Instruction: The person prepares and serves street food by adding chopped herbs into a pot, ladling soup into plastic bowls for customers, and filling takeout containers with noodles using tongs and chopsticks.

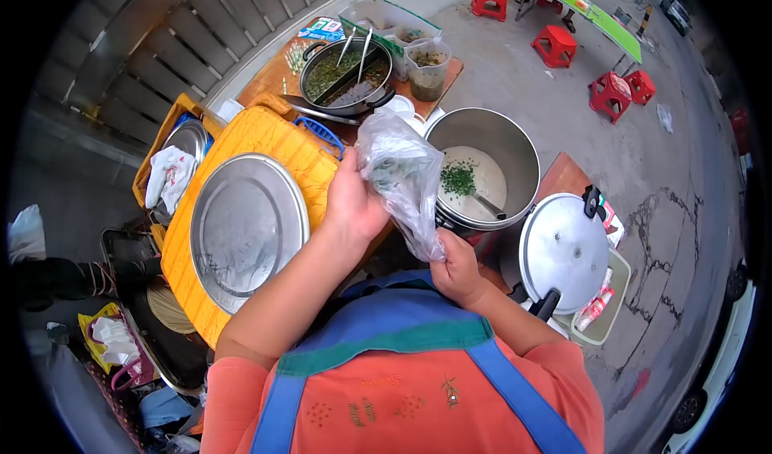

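Note:
A clear, crumpled plastic bag (400, 168) hangs between my hands, with a bit of green showing through its upper part. My left hand (354, 198) holds its upper left side, the fingers partly hidden behind the plastic. Lower down, my right hand (456, 271) is closed round the bag's gathered end. Just beyond the bag stands a deep metal pot (521, 144) of whitish porridge-like food (490, 172). Chopped green herbs (458, 178) lie on its surface, and a ladle handle (489, 206) leans out.
A divided pot (310, 72) with two utensils stands near a plastic tub (428, 72). Left, a round metal tray (249, 229) rests on a yellow surface (322, 172). A pressure-cooker lid (563, 253) is at right. Red stools (555, 46) and a green table (595, 16) stand farther off.

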A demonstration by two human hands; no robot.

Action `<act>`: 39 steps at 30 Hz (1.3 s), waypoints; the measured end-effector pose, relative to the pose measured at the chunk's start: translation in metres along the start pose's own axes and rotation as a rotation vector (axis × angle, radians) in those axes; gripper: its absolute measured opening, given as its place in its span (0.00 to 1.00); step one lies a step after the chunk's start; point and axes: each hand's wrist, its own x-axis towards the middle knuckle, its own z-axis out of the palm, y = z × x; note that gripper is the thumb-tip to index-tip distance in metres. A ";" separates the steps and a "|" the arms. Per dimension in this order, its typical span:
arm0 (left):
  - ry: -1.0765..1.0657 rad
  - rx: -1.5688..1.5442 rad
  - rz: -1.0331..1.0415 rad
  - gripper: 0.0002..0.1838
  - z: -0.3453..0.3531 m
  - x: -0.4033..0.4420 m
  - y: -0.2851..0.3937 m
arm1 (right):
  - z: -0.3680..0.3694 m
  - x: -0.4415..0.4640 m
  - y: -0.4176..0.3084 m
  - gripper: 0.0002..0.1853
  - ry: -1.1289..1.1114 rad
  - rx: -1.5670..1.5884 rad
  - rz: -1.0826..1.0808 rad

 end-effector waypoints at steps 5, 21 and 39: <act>0.162 0.103 -0.153 0.26 0.013 0.089 -0.073 | -0.049 -0.009 0.039 0.08 0.140 0.059 0.335; -0.264 -0.153 -0.032 0.16 0.027 0.157 -0.037 | -0.093 0.084 0.088 0.10 -0.083 -0.170 -0.124; 0.327 0.872 0.453 0.44 -0.038 0.347 0.226 | 0.088 0.363 0.258 0.07 0.250 1.009 0.890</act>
